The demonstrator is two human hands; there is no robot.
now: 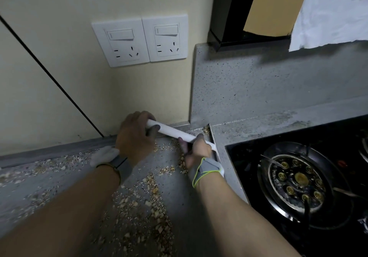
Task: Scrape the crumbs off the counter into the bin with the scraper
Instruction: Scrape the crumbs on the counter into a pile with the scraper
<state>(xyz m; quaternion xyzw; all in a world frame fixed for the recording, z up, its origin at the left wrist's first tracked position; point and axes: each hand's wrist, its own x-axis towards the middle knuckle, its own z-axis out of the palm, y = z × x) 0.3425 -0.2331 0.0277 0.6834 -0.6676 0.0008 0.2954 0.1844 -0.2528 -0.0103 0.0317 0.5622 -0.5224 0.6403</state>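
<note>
1. The scraper is seen as a long, smooth white bar. It is held level across the back of the grey speckled desk, close to the wall, with its right end at the narrow slot beside the stove.
2. The crumbs are shown as small tan and white fragments. They are scattered over the desk below and between both hands, with a denser cluster just under the right hand and a small heap at the far end of the slot.
3. No brand, label or legible writing can be made out on the scraper or elsewhere.
4. The left hand is closed around the left end of the scraper, knuckles up, with the thumb laid over the bar's front.
5. The right hand is gripping the right portion of the scraper, fingers wrapped over its top. A grey strap with a yellow-green edge is worn at this wrist.
6. Both forearms are extended forward from the lower edge of the view, converging toward the bar.
7. A black gas hob lies to the right of the right hand. Two white wall sockets are mounted above the left hand.
</note>
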